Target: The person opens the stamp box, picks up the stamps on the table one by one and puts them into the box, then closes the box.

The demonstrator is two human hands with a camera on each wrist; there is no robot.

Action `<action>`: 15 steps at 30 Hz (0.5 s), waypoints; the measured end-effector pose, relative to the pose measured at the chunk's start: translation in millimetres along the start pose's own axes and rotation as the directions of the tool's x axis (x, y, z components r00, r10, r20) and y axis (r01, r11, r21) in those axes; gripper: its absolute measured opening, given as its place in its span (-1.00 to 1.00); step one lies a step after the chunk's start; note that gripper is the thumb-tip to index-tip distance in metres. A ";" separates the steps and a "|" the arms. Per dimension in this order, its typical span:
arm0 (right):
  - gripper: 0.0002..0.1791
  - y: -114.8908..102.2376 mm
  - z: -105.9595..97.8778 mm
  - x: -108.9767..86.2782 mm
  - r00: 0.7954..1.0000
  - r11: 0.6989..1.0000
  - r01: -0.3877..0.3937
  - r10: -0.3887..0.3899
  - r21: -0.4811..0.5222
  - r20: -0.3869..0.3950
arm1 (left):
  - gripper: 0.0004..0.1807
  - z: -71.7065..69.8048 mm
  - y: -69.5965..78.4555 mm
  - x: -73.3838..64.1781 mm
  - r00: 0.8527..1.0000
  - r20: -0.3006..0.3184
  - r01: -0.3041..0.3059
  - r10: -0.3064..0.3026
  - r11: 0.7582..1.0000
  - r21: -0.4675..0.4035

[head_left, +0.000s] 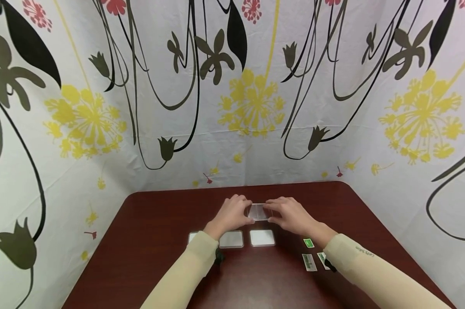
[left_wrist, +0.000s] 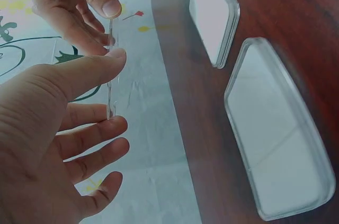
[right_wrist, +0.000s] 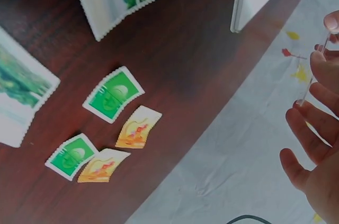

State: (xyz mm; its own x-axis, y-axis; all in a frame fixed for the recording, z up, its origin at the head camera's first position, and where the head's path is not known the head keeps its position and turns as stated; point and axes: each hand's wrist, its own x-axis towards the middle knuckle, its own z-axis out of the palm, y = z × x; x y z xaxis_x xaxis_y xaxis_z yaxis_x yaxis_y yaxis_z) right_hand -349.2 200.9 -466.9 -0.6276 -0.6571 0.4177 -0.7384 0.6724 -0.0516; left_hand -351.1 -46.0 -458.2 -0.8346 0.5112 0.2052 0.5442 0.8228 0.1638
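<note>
A thin, clear rectangular plastic piece (head_left: 260, 212) is held above the far part of the table, its flat side toward the head camera. My left hand (head_left: 234, 213) pinches its left end between thumb and fingers, the lower fingers spread. At the other end my right hand (head_left: 290, 214) grips it the same way. Seen edge-on in the left wrist view, the plastic piece (left_wrist: 110, 97) shows as a narrow line with a small lip. Nearer to me lie flat clear-rimmed cases with white inside, one in the middle (head_left: 231, 239) and one to its right (head_left: 262, 237).
A third white case (head_left: 192, 236) is partly hidden by my left sleeve. By my right forearm lie a small green stamp (head_left: 308, 243) and larger landscape stamps (head_left: 309, 262). Orange stamps (right_wrist: 139, 127) show in the right wrist view. A flowered curtain (head_left: 232, 163) hangs behind the table.
</note>
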 end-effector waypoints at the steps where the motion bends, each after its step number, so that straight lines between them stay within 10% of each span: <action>1: -0.52 1.0 -0.7 1.6 1.000 1.000 -0.001 0.001 0.008 -0.006 | -0.30 -0.8 -0.8 1.8 1.000 -0.005 -0.002 0.002 1.000 0.000; 15: -0.57 17.1 2.6 13.5 0.999 0.997 -0.041 0.040 0.069 0.015 | -0.30 1.6 -9.0 15.8 1.000 -0.020 -0.008 0.007 0.999 -0.042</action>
State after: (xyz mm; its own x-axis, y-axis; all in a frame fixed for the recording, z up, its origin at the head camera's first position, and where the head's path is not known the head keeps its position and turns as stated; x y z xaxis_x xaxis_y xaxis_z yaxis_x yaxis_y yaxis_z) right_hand -370.9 202.7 -464.5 -0.6599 -0.6347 0.4020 -0.7275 0.6735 -0.1308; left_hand -369.3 -44.9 -458.0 -0.8288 0.5119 0.2260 0.5540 0.8076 0.2024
